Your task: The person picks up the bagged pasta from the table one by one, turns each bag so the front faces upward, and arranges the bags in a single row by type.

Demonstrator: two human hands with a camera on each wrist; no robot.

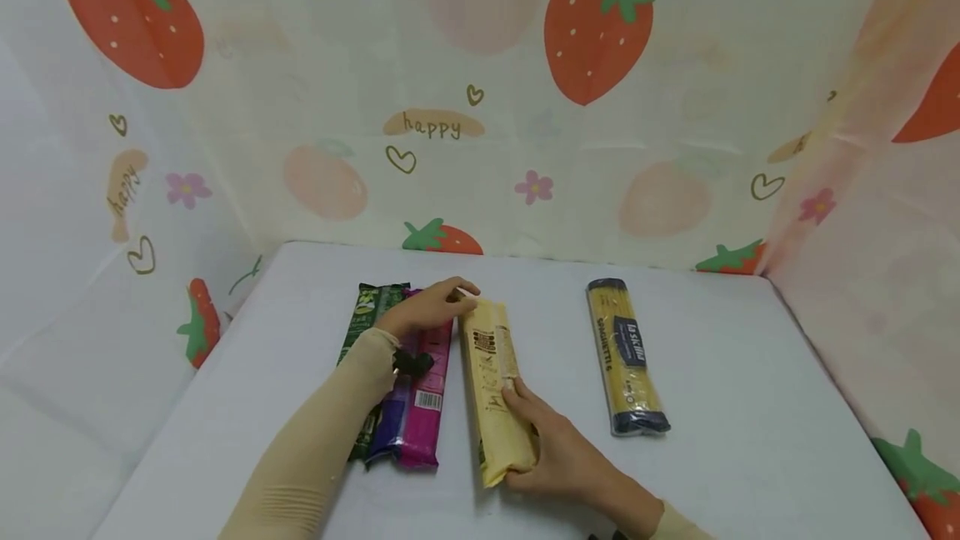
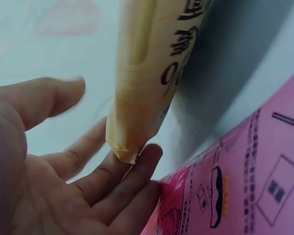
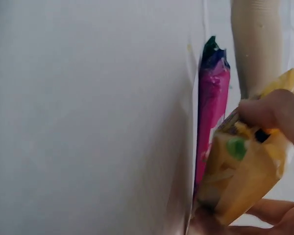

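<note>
Head view: the left forearm, in a beige sleeve (image 1: 307, 432), extends from the near left across the dark green packet (image 1: 367, 315) and purple packet (image 1: 390, 432), placing the left hand (image 1: 427, 307) at the far end of the yellow packet (image 1: 487, 390). The right hand (image 1: 558, 448) enters from the near right and grips the near end. The yellow packet points from near to far at mid-surface (image 1: 720, 457), between the pink packet (image 1: 429, 432) at left and the spaghetti packet (image 1: 626, 357), well apart at right.

Left wrist view: the palm, turned away from the head camera, is exposed. The fingers (image 2: 122, 188) are loosely extended, their tips at the tapered packet end; the thumb (image 2: 56, 100) stands apart, so nothing is grasped.

Right wrist view: the folded near end, bearing a green patch (image 3: 236, 147), is enclosed by curled fingers. Whether it touches the surface cannot be told.
</note>
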